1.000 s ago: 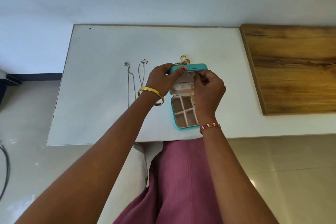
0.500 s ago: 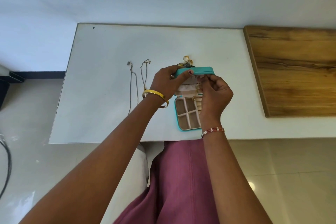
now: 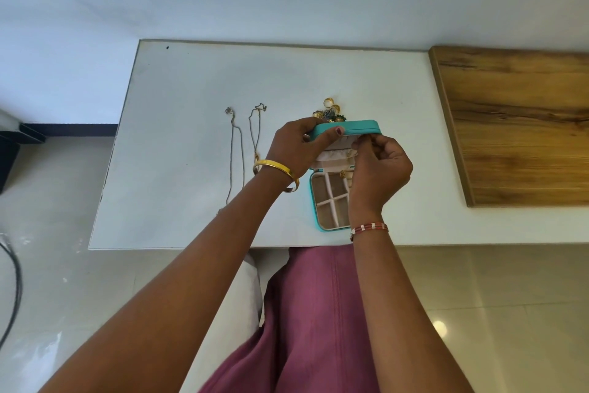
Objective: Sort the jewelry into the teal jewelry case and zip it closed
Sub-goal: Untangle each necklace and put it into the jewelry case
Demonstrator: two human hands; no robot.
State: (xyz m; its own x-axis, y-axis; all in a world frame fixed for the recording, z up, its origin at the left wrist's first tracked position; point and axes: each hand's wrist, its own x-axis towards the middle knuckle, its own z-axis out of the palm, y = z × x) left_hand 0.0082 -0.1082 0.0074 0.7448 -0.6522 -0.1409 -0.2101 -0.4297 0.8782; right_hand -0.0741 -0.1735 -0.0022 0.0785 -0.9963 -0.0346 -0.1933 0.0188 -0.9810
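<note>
Your left hand grasps the raised lid of the teal jewelry case, thumb across the lid's near edge and fingers curled over its top. Your right hand is at the lid's inner face, at 3 o'clock from the left hand, fingertips pinched together at the cream lining just under the lid rim; what they pinch is too small to tell. The case stands open near the front edge of the white table, its base flat and its lid upright. The base shows cream divided compartments; a gold ring sits at the far side of the base, beside your right hand.

At 12 o'clock from the lid, just behind it, lies a small heap of gold and dark jewelry. At 9 o'clock from the case, two thin chains lie stretched side by side on the table. At 3 o'clock, well apart, a wooden board rests on the table.
</note>
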